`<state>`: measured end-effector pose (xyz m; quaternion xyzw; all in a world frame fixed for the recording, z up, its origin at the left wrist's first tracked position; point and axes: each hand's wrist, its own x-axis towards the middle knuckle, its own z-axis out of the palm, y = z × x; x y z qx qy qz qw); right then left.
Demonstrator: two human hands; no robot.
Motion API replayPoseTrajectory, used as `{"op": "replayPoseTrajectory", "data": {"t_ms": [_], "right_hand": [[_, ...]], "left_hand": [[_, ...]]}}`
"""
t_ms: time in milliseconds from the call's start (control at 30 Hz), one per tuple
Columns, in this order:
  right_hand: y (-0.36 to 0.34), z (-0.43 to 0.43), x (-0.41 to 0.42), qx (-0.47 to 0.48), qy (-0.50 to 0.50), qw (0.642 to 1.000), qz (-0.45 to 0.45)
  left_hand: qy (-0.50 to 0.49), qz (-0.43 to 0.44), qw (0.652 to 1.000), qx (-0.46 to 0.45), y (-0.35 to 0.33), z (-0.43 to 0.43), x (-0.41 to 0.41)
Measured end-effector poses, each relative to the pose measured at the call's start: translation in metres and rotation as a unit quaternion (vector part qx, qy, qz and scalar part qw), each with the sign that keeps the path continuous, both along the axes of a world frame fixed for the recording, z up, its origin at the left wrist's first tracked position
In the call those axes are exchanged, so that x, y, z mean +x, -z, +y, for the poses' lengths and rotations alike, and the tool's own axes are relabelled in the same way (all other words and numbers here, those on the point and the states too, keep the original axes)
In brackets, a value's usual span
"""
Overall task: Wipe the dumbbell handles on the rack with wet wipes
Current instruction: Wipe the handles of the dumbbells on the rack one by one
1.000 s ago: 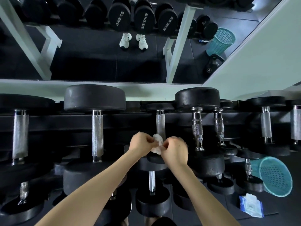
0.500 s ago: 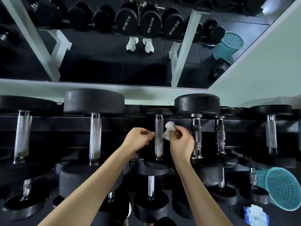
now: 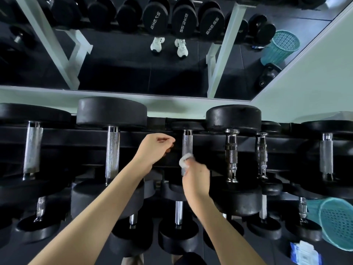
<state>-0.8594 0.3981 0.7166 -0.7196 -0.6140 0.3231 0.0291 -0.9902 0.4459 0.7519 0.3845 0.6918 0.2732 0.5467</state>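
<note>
Head view: at lower right a blue-white wipes pack (image 3: 305, 253) lies by a teal basket (image 3: 338, 224), its print too blurred to read. The right hand (image 3: 196, 176) has its fingers curled round a wet wipe (image 3: 185, 162), pressing it to the lower part of the centre dumbbell handle (image 3: 187, 144). The left hand (image 3: 154, 150), just left of the handle, curls on nothing. Mirrored dumbbells (image 3: 181, 18) at the top of the frame show reversed "KG" markings.

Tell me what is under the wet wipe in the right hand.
Under the wet wipe, held by the right hand, runs a knurled dumbbell handle on the top row. Its upper stretch shows bare; the part beneath wipe and hand is covered.
</note>
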Motion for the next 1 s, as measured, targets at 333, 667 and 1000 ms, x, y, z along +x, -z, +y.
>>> {"op": "replayPoseTrajectory", "data": {"t_ms": [333, 667, 1000], "right_hand": [[-0.026, -0.017, -0.056, 0.098, 0.1, 0.978, 0.154], [-0.016, -0.008, -0.174, 0.136, 0.221, 0.939, 0.226], [-0.019, -0.016, -0.207, 0.145, 0.205, 0.952, 0.177]], "left_hand": [[0.087, 0.111, 0.982, 0.126, -0.056, -0.019, -0.085], [0.123, 0.313, 0.883, 0.326, -0.074, -0.003, -0.204], [0.273, 0.308, 0.868, 0.277, -0.048, 0.024, -0.203]]}}
